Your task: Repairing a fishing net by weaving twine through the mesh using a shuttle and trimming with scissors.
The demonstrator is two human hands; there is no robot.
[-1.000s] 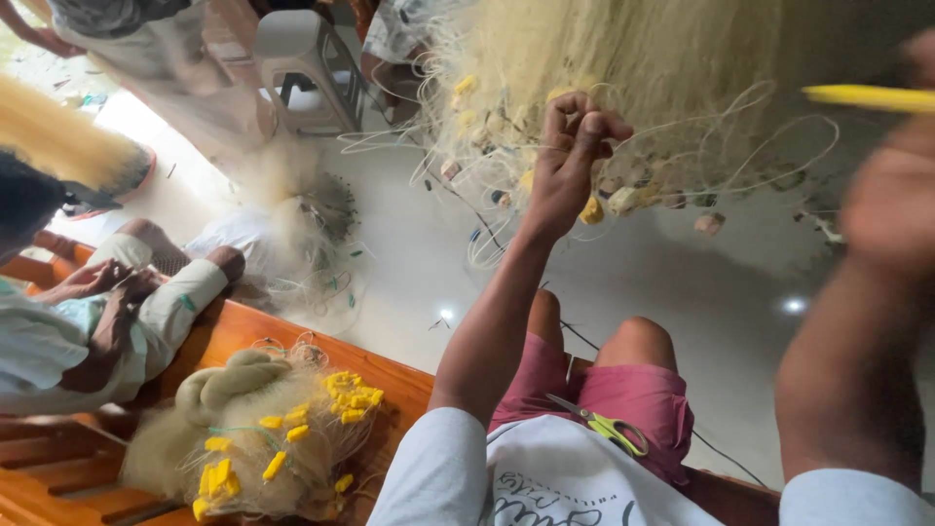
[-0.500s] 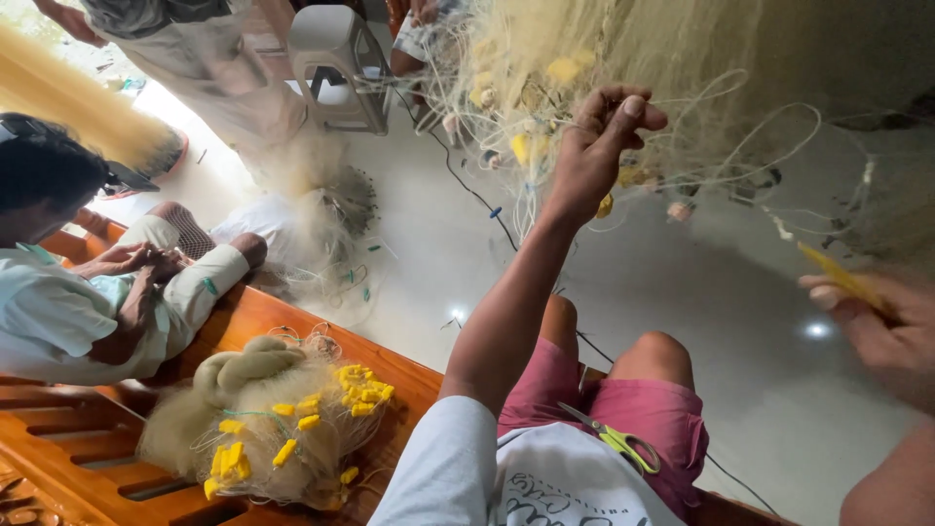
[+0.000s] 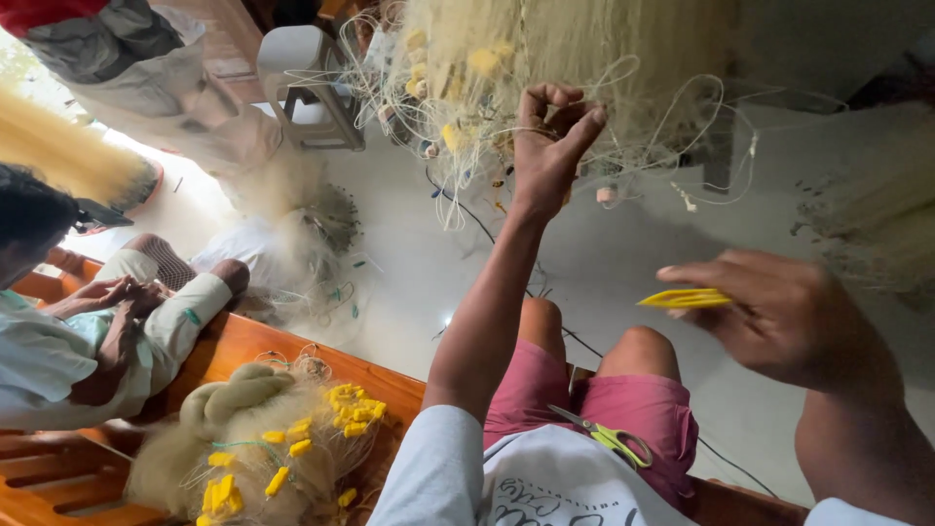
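My left hand (image 3: 547,146) is raised and pinches the strands of a pale fishing net (image 3: 565,58) that hangs in front of me, with small yellow floats in it. My right hand (image 3: 779,312) is lower and to the right, fingers closed on a flat yellow netting needle (image 3: 685,298) that points left. Green-handled scissors (image 3: 604,436) lie in my lap on my pink shorts.
A heap of net with yellow floats (image 3: 263,443) rests on the wooden bench (image 3: 243,341) at my left. Another person (image 3: 88,331) sits there working with both hands. A grey plastic stool (image 3: 307,88) and a standing person (image 3: 136,68) are beyond on the pale floor.
My right hand has come down and toward the middle with the yellow needle, which now points left. The view has shifted slightly; my left hand stays in the net.
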